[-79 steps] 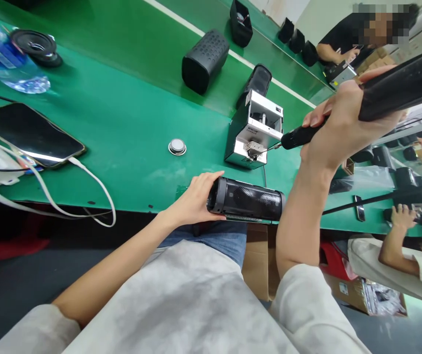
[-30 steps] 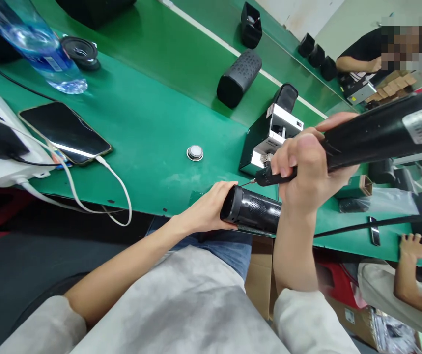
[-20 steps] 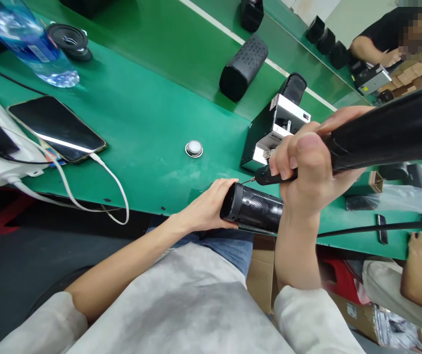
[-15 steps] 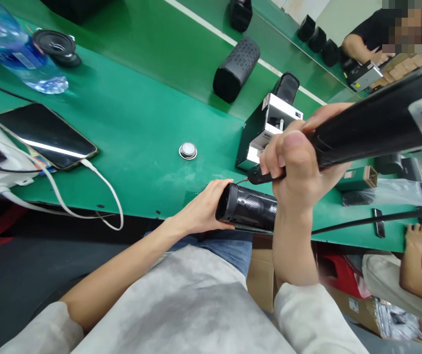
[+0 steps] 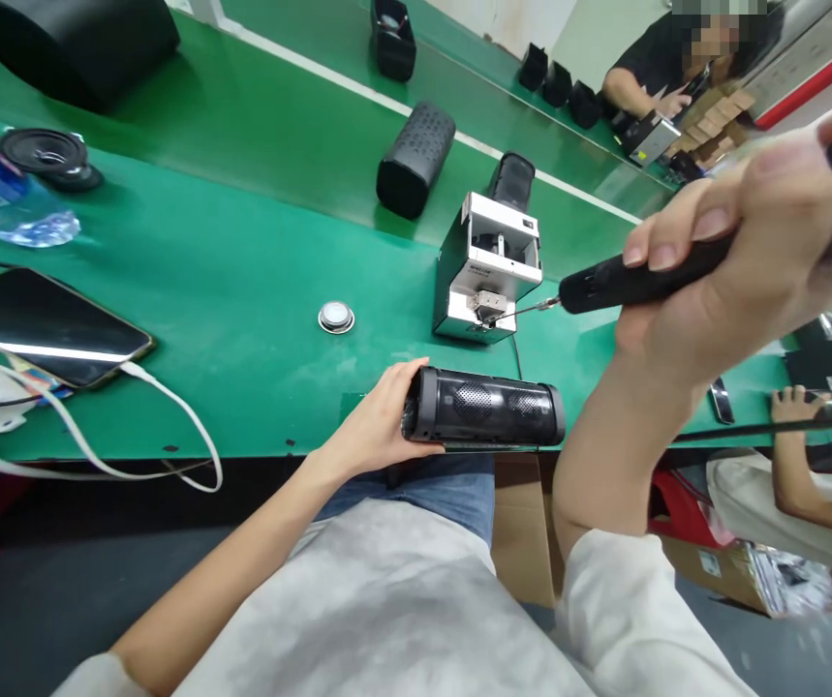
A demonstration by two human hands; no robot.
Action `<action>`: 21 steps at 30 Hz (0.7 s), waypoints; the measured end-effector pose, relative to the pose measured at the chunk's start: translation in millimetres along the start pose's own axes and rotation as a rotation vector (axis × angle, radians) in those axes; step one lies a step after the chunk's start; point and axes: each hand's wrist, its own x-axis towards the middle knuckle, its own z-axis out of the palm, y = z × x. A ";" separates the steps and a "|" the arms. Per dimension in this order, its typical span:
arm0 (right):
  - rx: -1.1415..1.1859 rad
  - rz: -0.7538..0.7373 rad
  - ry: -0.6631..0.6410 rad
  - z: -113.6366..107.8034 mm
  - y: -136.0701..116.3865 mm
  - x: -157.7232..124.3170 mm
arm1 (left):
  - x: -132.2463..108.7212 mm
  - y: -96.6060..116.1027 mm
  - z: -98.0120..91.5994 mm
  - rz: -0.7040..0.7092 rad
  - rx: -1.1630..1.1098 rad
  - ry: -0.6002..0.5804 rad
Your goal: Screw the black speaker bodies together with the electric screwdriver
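My left hand (image 5: 385, 418) is wrapped round the left end of a black speaker housing (image 5: 492, 405) with perforated grilles, which lies at the table's front edge. In my right hand (image 5: 735, 242) is a black electric screwdriver (image 5: 623, 279), its fingers closed round the body. The thin bit reaches left to the front outlet of a silver and black screw feeder (image 5: 488, 266); whether a screw sits on the tip is too small to tell. A small round silver speaker driver (image 5: 335, 317) lies on the green table, up and left of the housing.
A phone (image 5: 52, 324) with a white cable, a water bottle (image 5: 5, 194) and a larger speaker driver (image 5: 45, 155) are at left. Black speaker shells (image 5: 416, 160) stand beyond the feeder. Co-workers sit across and at right.
My right hand has moved the screwdriver away from the speaker housing, and its bit now points at the screw feeder. The left hand still holds the housing. The view has shifted.
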 end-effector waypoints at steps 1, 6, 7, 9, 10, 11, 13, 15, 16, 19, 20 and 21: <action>-0.005 -0.053 0.018 -2.2 7.5 4.5 | 0.0 -0.3 -0.1 -0.002 -0.002 -0.001; -0.097 -0.095 0.024 -3.2 49.0 2.9 | 0.1 -0.5 -1.2 -0.011 -0.015 -0.002; -0.144 -0.077 0.013 -2.5 54.8 0.6 | 0.0 -0.4 -1.3 -0.014 -0.017 -0.003; -0.188 -0.052 -0.006 -0.8 62.7 -3.4 | -0.4 -0.1 -1.5 -0.023 -0.020 -0.006; -0.184 -0.047 -0.016 0.0 65.1 -5.0 | -0.6 -0.1 -1.5 -0.027 -0.020 -0.009; -0.170 -0.049 -0.019 0.7 66.3 -6.1 | -0.8 -0.1 -1.5 -0.030 -0.018 -0.012; -0.132 -0.055 -0.015 1.4 65.8 -7.4 | -1.1 -0.2 -1.3 -0.031 -0.012 -0.016; -0.107 -0.063 -0.012 0.6 61.1 -7.0 | -1.3 -0.4 -1.0 -0.027 -0.002 -0.015; -0.103 -0.069 -0.015 -0.4 57.6 -6.2 | -1.3 -0.4 -0.8 -0.024 0.004 -0.014; -0.103 -0.106 -0.027 -3.6 46.9 -1.4 | -1.1 -0.1 -0.3 -0.016 0.018 -0.014; -0.100 -0.125 -0.026 -4.2 44.8 0.3 | -1.0 0.0 -0.2 -0.015 0.020 -0.013; -0.095 -0.143 -0.020 -4.2 43.8 1.7 | -0.8 0.1 -0.3 -0.014 0.021 -0.012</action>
